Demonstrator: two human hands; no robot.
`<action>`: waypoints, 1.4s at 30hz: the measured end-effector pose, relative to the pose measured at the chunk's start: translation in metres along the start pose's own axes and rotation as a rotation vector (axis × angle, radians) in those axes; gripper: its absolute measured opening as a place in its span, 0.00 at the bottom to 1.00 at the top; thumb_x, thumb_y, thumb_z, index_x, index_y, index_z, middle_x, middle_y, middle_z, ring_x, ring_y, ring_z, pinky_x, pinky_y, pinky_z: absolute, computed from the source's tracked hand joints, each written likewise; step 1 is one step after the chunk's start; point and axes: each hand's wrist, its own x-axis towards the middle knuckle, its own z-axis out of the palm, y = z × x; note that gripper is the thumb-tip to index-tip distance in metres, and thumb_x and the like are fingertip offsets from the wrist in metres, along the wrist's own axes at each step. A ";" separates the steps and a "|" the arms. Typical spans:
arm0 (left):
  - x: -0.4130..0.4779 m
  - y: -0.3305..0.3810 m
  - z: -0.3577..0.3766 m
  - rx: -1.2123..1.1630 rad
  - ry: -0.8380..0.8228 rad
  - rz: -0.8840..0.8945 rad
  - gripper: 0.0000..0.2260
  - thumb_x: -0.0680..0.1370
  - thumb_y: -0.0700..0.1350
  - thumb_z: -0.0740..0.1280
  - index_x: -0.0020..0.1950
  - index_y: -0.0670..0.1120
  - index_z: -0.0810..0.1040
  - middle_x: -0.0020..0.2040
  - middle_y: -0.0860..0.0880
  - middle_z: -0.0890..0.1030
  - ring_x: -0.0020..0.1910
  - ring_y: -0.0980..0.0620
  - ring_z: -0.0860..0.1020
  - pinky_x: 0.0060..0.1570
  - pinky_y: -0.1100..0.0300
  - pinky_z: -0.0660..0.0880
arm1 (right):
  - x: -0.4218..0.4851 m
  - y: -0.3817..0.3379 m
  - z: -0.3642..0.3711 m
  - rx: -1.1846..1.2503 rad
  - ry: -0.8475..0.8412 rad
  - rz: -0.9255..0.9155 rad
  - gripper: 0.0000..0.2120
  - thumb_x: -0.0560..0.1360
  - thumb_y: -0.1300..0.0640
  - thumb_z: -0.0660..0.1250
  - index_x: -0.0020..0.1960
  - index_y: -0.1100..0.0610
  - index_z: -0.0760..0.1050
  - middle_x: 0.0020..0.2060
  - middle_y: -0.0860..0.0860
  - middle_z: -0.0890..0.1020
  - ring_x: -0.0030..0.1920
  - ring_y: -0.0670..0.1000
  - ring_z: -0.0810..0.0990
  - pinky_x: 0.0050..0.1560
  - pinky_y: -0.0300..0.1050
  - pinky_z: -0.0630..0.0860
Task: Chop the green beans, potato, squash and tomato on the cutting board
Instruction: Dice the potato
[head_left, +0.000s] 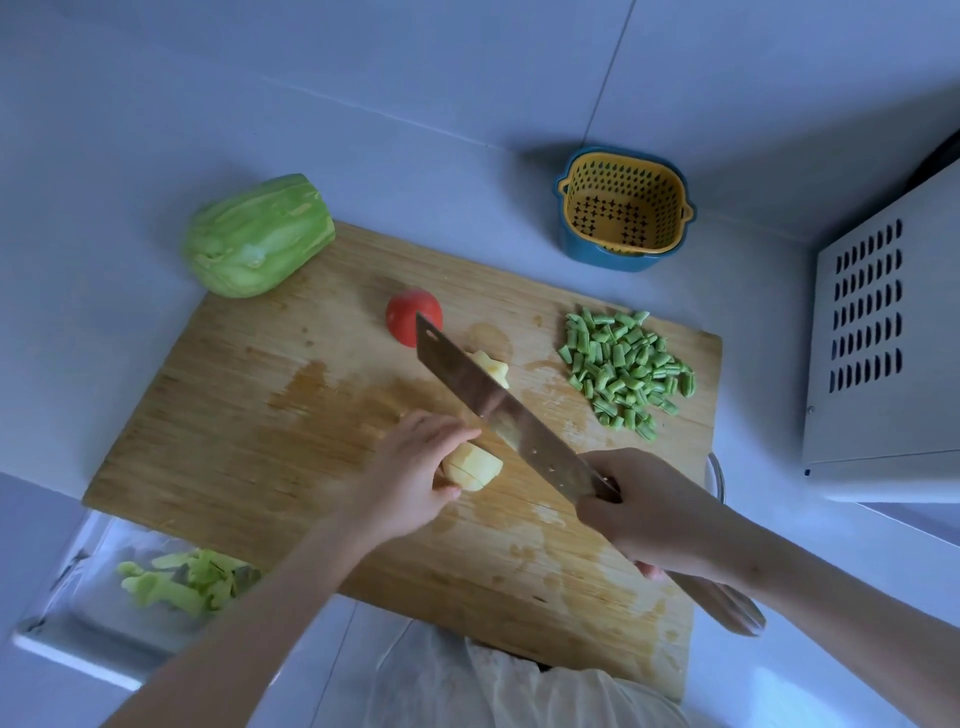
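A wooden cutting board (260, 441) lies on a pale surface (104, 364). Near its middle the left hand (410, 467) curls its fingers over a potato piece (475, 467) that shows cut lines on its face, with the thumb at the near side. The right hand (644, 509) is wrapped round the handle of a cleaver (498, 410). The wide blade slants across the board just beside the left fingertips and hides part of what lies beyond it. A second potato chunk (491, 366) shows past the blade's far side, and the blade tip covers the near edge of the tomato (410, 312).

The chopped green beans (623, 369) sit heaped at the board's right, well apart from the hands. The whole squash (257, 236) rests at the far left corner, overlapping the board's edge. Behind the board stands a yellow colander (623, 208) nested in a blue bowl (602, 257). A white vented box (872, 332) stands at the right. At the near left, a clear tray (78, 623) holds green peelings (182, 577).
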 end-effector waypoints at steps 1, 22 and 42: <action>0.009 -0.004 -0.004 0.023 -0.079 0.047 0.27 0.68 0.45 0.76 0.66 0.48 0.73 0.63 0.53 0.75 0.64 0.51 0.68 0.66 0.54 0.63 | -0.001 0.003 -0.002 0.006 0.010 0.014 0.17 0.75 0.62 0.58 0.34 0.42 0.66 0.16 0.45 0.70 0.17 0.47 0.70 0.22 0.39 0.71; -0.018 0.047 0.032 -0.105 0.344 -0.379 0.17 0.66 0.44 0.78 0.49 0.37 0.79 0.41 0.43 0.78 0.41 0.44 0.76 0.40 0.57 0.70 | 0.015 0.019 0.038 -0.060 0.026 0.036 0.10 0.77 0.59 0.55 0.53 0.50 0.72 0.27 0.48 0.74 0.18 0.44 0.69 0.20 0.37 0.71; -0.026 0.042 0.031 -0.264 0.366 -0.398 0.11 0.70 0.41 0.75 0.49 0.39 0.80 0.42 0.45 0.80 0.38 0.51 0.77 0.38 0.65 0.71 | 0.019 0.019 0.045 -0.143 0.058 -0.001 0.18 0.75 0.61 0.57 0.31 0.43 0.63 0.22 0.45 0.70 0.19 0.43 0.64 0.21 0.35 0.60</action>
